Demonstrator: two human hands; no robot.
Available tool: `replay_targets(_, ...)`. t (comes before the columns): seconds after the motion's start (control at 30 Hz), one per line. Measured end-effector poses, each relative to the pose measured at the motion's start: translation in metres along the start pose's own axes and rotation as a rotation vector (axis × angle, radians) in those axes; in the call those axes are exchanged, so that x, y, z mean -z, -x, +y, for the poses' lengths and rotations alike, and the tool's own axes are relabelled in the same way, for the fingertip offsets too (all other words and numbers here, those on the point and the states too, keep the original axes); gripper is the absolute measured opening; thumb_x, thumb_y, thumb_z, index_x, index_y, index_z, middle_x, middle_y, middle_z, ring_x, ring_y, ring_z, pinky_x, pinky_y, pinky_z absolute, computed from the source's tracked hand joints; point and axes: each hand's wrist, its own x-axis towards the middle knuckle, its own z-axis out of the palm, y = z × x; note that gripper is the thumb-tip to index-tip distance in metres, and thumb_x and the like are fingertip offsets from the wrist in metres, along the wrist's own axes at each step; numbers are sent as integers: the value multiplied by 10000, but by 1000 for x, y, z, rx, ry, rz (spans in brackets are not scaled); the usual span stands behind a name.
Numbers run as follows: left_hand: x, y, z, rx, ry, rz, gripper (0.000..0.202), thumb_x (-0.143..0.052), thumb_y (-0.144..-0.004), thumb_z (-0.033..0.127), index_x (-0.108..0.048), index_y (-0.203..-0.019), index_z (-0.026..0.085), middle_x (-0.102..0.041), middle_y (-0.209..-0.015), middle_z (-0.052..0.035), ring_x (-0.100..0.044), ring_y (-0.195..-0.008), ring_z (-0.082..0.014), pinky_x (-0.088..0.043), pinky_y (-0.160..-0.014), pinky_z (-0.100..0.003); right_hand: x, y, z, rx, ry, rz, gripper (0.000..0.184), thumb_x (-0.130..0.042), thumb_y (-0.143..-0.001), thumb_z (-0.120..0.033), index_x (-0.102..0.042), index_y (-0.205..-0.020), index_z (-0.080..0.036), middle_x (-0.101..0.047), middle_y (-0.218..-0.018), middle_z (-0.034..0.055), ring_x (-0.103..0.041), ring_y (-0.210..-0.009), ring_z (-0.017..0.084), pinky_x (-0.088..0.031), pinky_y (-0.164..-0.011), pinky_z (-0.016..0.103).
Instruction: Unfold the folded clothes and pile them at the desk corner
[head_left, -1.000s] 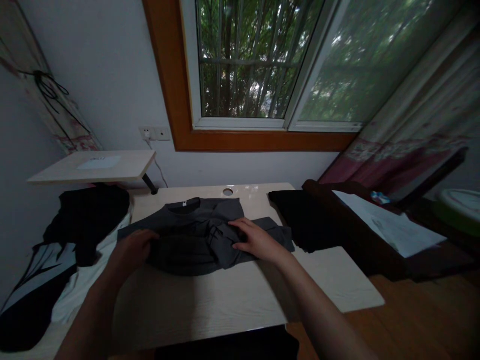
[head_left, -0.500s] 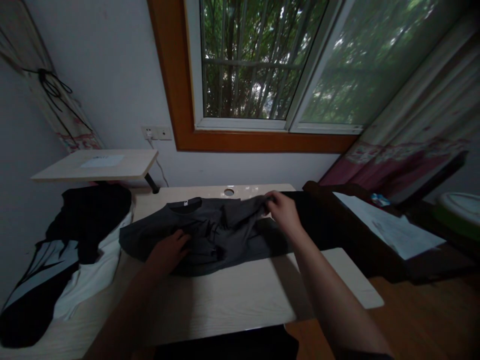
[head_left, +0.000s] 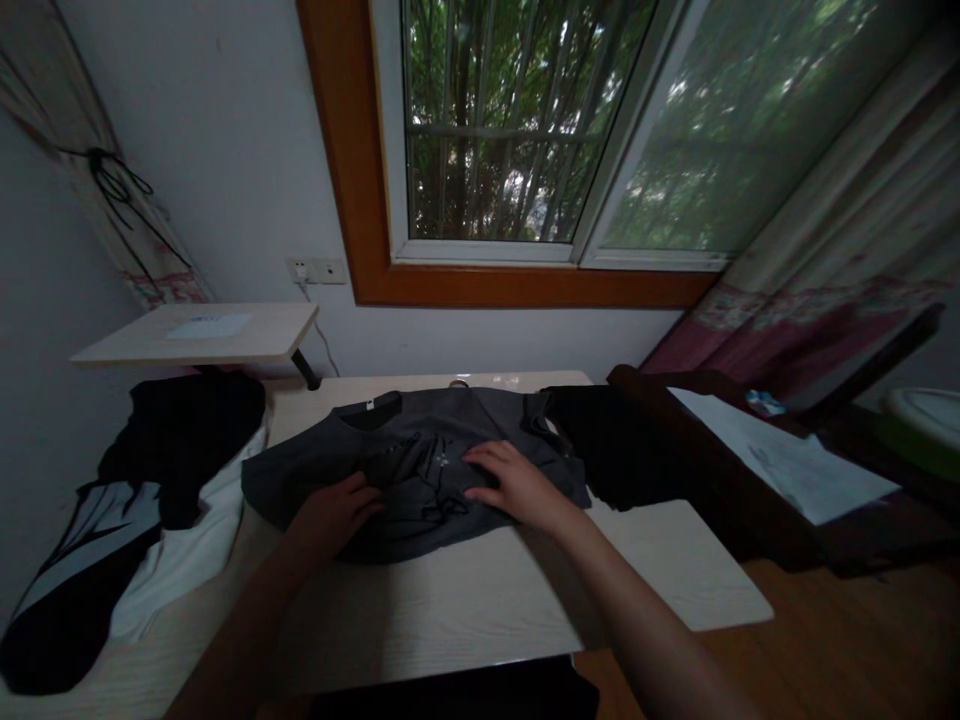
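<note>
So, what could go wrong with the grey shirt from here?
The grey shirt is rumpled between the left grip and the right grip, so creases might set if it is pressed now. One end lies beside the black cloth, so the two may catch together. The other is close to the white cloth, which a wide pull might disturb.

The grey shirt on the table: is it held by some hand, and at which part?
The left hand and right hand both rest on the rumpled middle of the grey shirt; whether either one grips the fabric cannot be told.
</note>
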Motion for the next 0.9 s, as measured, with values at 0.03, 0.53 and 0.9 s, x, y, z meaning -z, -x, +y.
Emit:
replay_targets(0.03,1,0,0,-6,9,19,252,-517,-991,361,-734,-1089,278,-677,-1084,-47,-677,-899,-175,-542,-823,-307,-7,1,-1,8,-1,-73,378,-772,-859,-400,-688,-1190,-239,-678,-1193,89,-610,-1134,250,-483,-1001,381)
replay_targets(0.53,75,24,-2,-84,73,209,306,-544,-974,411,-729,-1212,358,-654,-947,-42,-642,-854,-168,-537,-766,-279,71,-4,23,-151,271,397,161,-601,-958,-300,-739,-967,-217,-655,-916,86,-596,-928,257,-483,-813,372)
replay_targets(0.9,90,18,56,-94,349,-257,279,-554,-973,445,-708,-1195,375,-696,-1117,-9,-654,-1033,-178,-525,-950,-335,47,-14,28,-174,334,401,281,-519,-909,-99,-768,-976,-211,-691,-1088,104,-558,-1053,285,-481,-944,431)
